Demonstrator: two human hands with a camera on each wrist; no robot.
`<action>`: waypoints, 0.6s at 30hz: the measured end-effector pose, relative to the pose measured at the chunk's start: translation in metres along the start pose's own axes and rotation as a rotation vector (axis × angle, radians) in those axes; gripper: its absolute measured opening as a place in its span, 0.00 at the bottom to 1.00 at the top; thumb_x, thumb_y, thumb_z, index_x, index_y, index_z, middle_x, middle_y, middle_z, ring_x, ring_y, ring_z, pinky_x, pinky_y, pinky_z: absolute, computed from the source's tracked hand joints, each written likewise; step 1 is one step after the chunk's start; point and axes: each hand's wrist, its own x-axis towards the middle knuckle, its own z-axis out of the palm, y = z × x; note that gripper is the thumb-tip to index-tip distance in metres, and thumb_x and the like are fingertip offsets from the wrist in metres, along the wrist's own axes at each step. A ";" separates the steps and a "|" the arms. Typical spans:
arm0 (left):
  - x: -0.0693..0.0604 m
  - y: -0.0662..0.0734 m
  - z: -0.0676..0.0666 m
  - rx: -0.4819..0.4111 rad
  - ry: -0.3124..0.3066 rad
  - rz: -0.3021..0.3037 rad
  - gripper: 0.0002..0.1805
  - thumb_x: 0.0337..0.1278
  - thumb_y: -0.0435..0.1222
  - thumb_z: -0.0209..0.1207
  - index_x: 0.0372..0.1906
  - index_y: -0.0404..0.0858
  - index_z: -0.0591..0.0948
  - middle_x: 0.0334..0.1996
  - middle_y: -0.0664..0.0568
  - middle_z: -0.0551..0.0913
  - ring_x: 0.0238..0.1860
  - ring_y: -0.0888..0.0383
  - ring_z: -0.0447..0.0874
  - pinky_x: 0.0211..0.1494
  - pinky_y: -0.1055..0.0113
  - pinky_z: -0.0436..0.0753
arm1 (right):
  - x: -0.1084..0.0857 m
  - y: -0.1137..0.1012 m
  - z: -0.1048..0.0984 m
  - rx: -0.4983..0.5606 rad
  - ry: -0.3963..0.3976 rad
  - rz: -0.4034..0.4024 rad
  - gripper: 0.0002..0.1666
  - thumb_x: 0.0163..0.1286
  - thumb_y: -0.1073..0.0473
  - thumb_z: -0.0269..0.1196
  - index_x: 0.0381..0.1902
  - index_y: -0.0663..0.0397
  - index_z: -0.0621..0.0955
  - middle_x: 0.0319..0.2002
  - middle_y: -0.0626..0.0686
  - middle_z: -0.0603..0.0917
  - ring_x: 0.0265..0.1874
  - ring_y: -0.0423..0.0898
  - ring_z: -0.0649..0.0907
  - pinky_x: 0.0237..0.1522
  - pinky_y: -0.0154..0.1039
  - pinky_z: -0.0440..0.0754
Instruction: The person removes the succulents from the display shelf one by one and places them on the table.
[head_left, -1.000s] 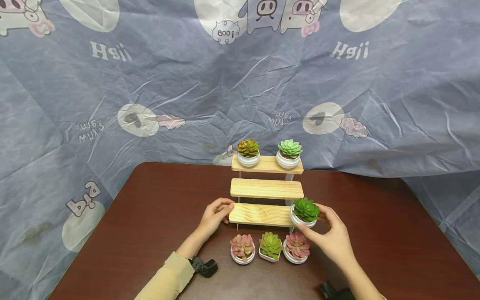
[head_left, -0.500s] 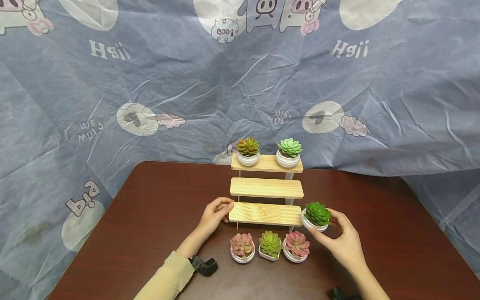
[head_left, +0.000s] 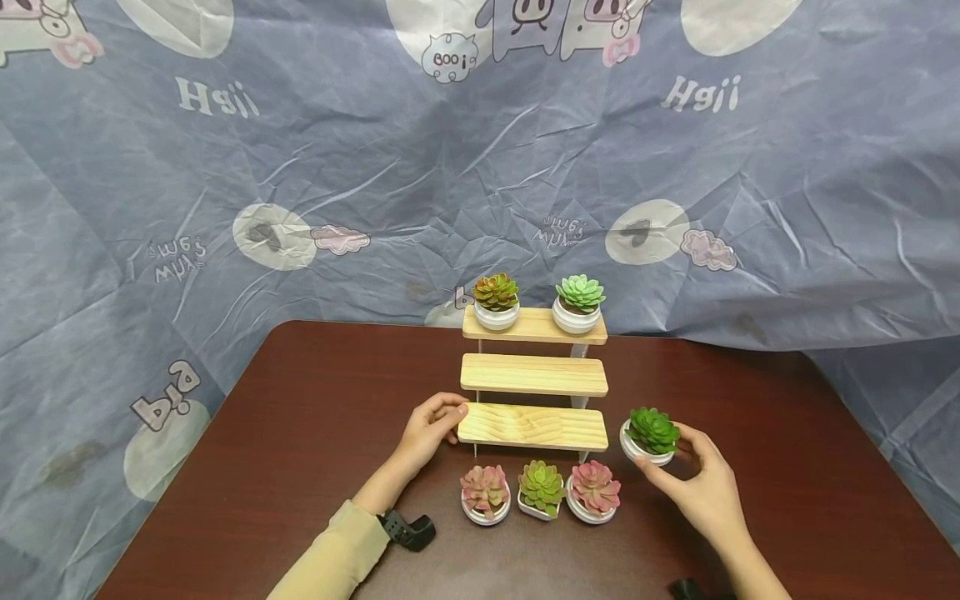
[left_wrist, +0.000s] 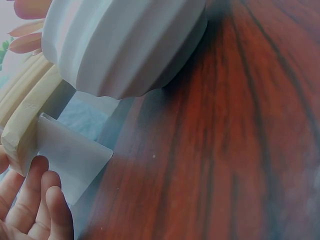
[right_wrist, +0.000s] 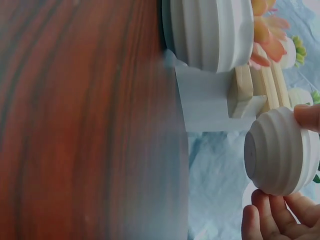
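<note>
My right hand [head_left: 705,492] holds a dark green potted succulent [head_left: 652,432] by its round white pot, thumb on one side and fingers on the other. The right wrist view shows the pot's underside off the table, with the ribbed white pot [right_wrist: 280,155] between thumb and fingers. To its left stands a three-tier wooden display stand [head_left: 532,425]. My left hand [head_left: 426,432] grips the left end of its lowest board, thumb on top. In the left wrist view, the fingertips [left_wrist: 39,167] touch the board's end, beside a clear side panel [left_wrist: 75,155].
On the top board sit a brownish-green succulent [head_left: 496,298] and a pale green succulent [head_left: 578,302]. In front of the stand are a pink succulent [head_left: 484,493], a yellow-green succulent [head_left: 541,490] and another pink succulent [head_left: 595,490]. A patterned cloth [head_left: 360,167] hangs behind the dark red table [head_left: 337,367].
My right hand has carried the dark green succulent rightward, away from the right end of the lowest board. My left hand has kept its grip on the stand.
</note>
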 end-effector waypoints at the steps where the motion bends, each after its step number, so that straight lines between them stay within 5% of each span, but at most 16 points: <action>1: 0.000 0.000 0.000 0.000 0.000 0.000 0.11 0.65 0.31 0.54 0.48 0.28 0.77 0.28 0.53 0.81 0.31 0.28 0.71 0.31 0.57 0.81 | 0.000 0.001 -0.001 0.001 -0.002 0.002 0.36 0.47 0.58 0.76 0.54 0.60 0.75 0.48 0.50 0.76 0.39 0.20 0.71 0.41 0.17 0.70; 18: 0.000 0.000 0.000 0.013 -0.005 0.012 0.11 0.65 0.31 0.54 0.48 0.28 0.77 0.27 0.53 0.80 0.28 0.35 0.74 0.31 0.55 0.81 | 0.002 0.026 -0.003 0.020 -0.072 0.052 0.38 0.49 0.58 0.76 0.55 0.64 0.73 0.48 0.58 0.76 0.35 0.20 0.74 0.35 0.18 0.74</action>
